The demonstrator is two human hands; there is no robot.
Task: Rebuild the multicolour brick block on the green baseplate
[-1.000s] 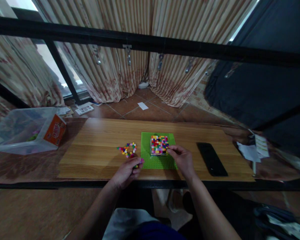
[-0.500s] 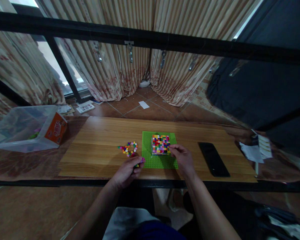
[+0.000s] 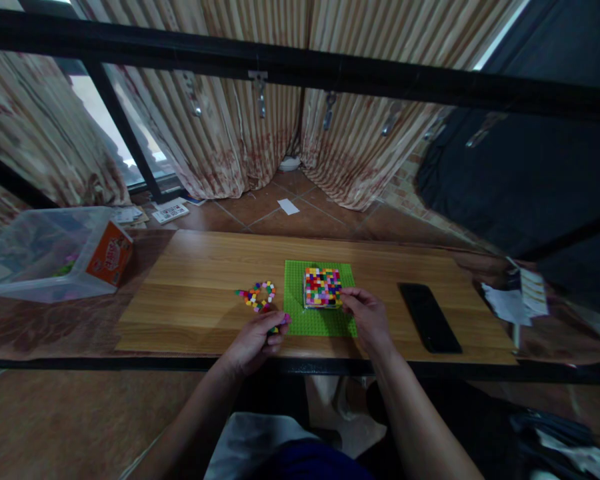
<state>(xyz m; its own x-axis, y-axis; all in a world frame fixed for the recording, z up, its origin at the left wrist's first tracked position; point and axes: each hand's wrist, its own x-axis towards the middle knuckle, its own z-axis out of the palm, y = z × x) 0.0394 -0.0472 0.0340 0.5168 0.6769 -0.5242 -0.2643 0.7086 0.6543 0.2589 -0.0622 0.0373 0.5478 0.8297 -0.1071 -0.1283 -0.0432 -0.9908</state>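
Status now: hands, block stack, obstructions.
Left hand holding small blocks. Block stack on green baseplate, right hand at its right edge. Flat black object farther right, not in the way.

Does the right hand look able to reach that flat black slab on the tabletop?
Probably yes: the right hand is by the brick block, and only wooden tabletop shows between hand and black slab.
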